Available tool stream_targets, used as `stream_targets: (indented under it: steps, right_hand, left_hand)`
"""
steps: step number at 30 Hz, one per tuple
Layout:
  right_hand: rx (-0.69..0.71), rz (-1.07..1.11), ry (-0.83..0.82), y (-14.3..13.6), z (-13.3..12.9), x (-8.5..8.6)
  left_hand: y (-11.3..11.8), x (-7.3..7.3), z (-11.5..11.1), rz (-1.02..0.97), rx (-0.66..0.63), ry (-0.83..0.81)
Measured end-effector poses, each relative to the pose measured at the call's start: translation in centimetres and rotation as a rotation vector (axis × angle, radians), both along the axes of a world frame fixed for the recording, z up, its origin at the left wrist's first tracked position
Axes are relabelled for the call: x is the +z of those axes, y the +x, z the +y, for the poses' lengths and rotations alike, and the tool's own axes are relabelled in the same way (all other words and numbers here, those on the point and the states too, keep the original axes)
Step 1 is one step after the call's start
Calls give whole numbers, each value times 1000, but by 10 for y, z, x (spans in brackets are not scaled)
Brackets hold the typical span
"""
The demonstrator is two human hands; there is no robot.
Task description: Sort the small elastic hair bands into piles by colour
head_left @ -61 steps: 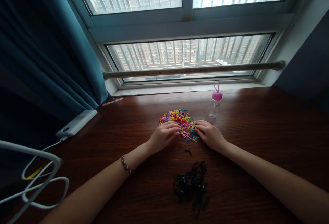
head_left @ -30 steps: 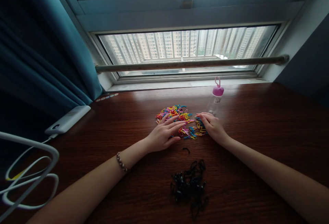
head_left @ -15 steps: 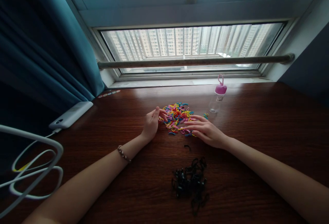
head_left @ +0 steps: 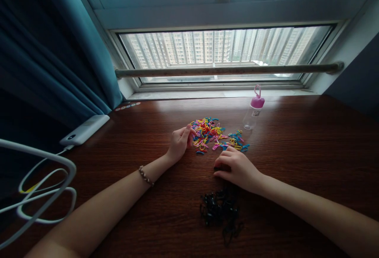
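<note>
A pile of small colourful elastic hair ties [head_left: 207, 131] lies on the dark wooden table, with a smaller cluster of them [head_left: 237, 141] at its right. My left hand [head_left: 179, 143] rests against the pile's left edge, thumb and fingers drawn together; whatever they hold is hidden. Just below the small cluster, my right hand [head_left: 237, 169] has its thumb and fingertips closing round a black hair tie [head_left: 219, 168] on the table. Nearer to me lies a heap of black hair ties [head_left: 217, 210], below the right hand.
Behind the cluster stands a clear bottle with a pink lid [head_left: 257, 102]. A white power bank [head_left: 85, 129] with a white cable [head_left: 44, 155] is at the left, beside a blue curtain [head_left: 97, 72]. A rail [head_left: 225, 70] crosses the window at the back.
My right hand has drawn back from the colourful pile towards me, its fingers curling onto the lone black hair tie. The small colourful cluster is uncovered. My left thumb has come down to the fingers.
</note>
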State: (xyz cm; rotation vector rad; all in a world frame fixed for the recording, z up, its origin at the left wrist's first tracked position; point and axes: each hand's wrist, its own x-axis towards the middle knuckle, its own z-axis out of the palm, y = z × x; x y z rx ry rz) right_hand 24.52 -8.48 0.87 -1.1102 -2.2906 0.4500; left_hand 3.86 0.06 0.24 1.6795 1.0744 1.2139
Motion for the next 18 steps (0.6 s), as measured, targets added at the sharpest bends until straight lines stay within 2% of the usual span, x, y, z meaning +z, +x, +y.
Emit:
stream_targets:
  steps: [3,6,8,9,11,13,15,18]
  right_hand:
    - [23,18,-110,-6,-8,3]
    - [227,49,-247,-8,-14,11]
    - [330,56,-282,-7,-16,17]
    - [321,51,-252,-6,-15,18]
    - [205,35,-112,-2,-6,18]
    - [93,22,49,4,11,15]
    - [74,16,145,8,34,11]
    - [144,-25,191,12,67,5]
  left_hand:
    - [0,0,-1,36,1,28]
    - [0,3,-3,134,8,114]
    - [1,5,-5,259,-74,233]
    - [2,6,-6,340,-148,305]
    - [5,7,-8,519,-308,437]
    - [7,6,-10,671,-407,521]
    - [7,5,-11,737,-428,556]
    - [5,5,-11,688,-399,575]
